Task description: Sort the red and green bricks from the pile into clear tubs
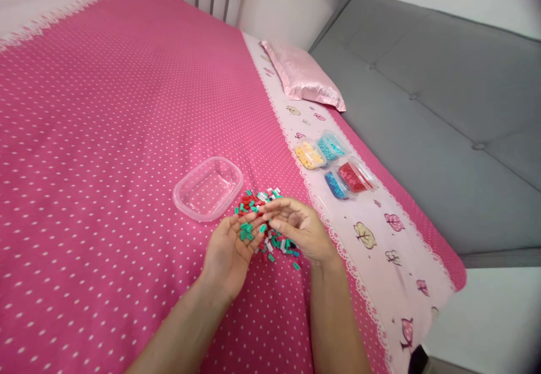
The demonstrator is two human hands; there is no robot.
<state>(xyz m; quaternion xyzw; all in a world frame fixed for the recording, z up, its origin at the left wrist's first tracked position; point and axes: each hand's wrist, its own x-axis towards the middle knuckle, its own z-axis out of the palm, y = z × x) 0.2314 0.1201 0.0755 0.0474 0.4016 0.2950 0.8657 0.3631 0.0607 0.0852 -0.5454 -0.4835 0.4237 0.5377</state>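
My left hand [230, 253] is palm up and cupped, with several small green toy bricks [245, 231] lying in it. Another green brick [262, 228] rests by its fingertips. My right hand [298, 227] reaches in from the right, its fingers stretched toward the left hand's fingertips and its thumb apart from them. I make out nothing gripped in it. Beneath both hands, a loose pile of mixed bricks [279, 243] in green, red, white and a little blue lies on the pink dotted bedsheet [127, 194]; the hands hide part of it.
A clear plastic container [207, 216] sits just left of the pile. To the right stand small tubs of sorted bricks: yellow [309, 154], turquoise [332, 146], red [355, 177] and blue [337, 185]. Farther back are a pink pillow [302, 75] and a grey padded headboard [431, 103].
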